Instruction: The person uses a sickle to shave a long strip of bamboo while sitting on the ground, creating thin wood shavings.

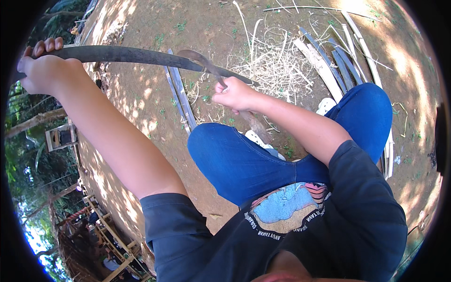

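Observation:
My left hand (49, 68), stretched out to the far left, is closed around one end of a long dark bamboo strip (127, 54). The strip slants down to the right, and its other end lies just beyond my right hand. My right hand (235, 95) is closed around the wooden handle (256, 126) of a sickle. Its curved blade (199, 57) crosses over the strip and seems to touch it. My fingers hide where blade and handle join.
Pale shavings (282, 70) lie heaped on the dirt ground beyond my right hand. Split strips (340, 61) lie at the right, and two dark strips (181, 91) near my left knee. My bent knees (216, 150) are below the hands. A wooden fence (110, 230) stands at lower left.

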A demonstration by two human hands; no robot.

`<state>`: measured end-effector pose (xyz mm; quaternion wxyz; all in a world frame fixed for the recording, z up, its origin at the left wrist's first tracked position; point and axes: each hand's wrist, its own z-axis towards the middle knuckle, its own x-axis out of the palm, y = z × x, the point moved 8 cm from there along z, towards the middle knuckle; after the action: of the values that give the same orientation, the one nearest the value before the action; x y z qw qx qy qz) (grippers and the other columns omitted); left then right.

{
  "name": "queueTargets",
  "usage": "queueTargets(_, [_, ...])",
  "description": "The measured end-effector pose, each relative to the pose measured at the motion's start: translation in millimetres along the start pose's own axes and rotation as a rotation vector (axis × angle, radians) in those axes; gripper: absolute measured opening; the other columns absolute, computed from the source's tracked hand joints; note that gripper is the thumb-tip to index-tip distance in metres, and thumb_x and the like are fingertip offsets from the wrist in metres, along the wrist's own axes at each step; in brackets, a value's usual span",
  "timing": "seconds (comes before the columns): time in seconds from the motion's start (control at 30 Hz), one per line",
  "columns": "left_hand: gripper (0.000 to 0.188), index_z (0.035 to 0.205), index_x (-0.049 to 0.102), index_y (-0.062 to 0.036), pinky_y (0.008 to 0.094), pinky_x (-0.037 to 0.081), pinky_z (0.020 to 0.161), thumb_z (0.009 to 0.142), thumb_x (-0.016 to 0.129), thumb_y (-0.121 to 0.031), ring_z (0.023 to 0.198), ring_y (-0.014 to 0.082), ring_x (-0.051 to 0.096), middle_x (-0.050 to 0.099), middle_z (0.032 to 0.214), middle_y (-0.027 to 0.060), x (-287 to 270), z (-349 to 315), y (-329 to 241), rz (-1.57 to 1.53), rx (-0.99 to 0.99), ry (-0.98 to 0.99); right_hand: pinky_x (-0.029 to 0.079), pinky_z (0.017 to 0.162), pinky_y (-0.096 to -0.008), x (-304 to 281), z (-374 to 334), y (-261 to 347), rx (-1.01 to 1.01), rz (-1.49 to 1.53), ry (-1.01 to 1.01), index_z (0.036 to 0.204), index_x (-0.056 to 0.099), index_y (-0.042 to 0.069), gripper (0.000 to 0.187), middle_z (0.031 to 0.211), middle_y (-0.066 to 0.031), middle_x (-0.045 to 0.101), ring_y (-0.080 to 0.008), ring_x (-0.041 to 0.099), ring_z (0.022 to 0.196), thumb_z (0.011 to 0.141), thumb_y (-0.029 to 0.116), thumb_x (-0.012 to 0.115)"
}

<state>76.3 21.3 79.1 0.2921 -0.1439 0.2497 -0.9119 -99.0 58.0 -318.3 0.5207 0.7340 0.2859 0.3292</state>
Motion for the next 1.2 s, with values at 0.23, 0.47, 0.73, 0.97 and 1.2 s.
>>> queueTargets(0.23, [0.025,0.082,0.039,-0.0029,0.0360,0.033,0.051,0.097,0.033,-0.023,0.057,0.0214,0.035,0.039,0.068,0.0087,11,-1,4,-0.075,-0.057,-0.043,0.035,0.054,-0.0267,-1,-5,38,-0.411,-0.093,-0.183,0.064,0.037,0.010,0.033,0.057,0.0025,0.044,-0.0067,0.041,0.053,0.081,0.017,0.064])
queueTargets(0.47, [0.025,0.082,0.038,-0.0031,0.0362,0.033,0.051,0.096,0.033,-0.023,0.056,0.0205,0.035,0.039,0.067,0.0082,4,6,9,-0.074,-0.057,-0.014,0.041,0.036,-0.0288,4,-11,40,-0.172,0.049,-0.021,0.064,0.039,0.011,0.032,0.052,0.0003,0.045,-0.0095,0.048,0.039,0.085,0.016,0.062])
queueTargets(0.73, [0.020,0.082,0.038,-0.0035,0.0364,0.033,0.051,0.095,0.035,-0.018,0.056,0.0212,0.035,0.039,0.069,0.0086,22,-6,-9,0.018,0.005,-0.001,0.040,0.036,-0.0277,-12,0,5,-0.059,0.025,0.025,0.062,0.037,0.011,0.033,0.052,0.0014,0.045,-0.0085,0.048,0.039,0.086,0.014,0.060])
queueTargets(0.97, [0.020,0.084,0.038,-0.0037,0.0367,0.033,0.052,0.095,0.036,-0.020,0.059,0.0222,0.037,0.039,0.071,0.0086,11,4,9,-0.227,-0.112,0.018,0.040,0.038,-0.0274,-5,-4,22,-0.283,0.002,-0.035,0.063,0.037,0.010,0.033,0.054,0.0013,0.044,-0.0088,0.048,0.041,0.085,0.015,0.061])
queueTargets(1.2, [0.023,0.085,0.039,-0.0037,0.0368,0.032,0.050,0.096,0.037,-0.024,0.058,0.0223,0.037,0.040,0.069,0.0094,-2,7,18,-0.268,-0.134,-0.006,0.041,0.038,-0.0289,7,-30,74,-0.496,-0.078,-0.096,0.061,0.037,0.011,0.032,0.051,0.0011,0.043,-0.0102,0.048,0.040,0.082,0.014,0.061])
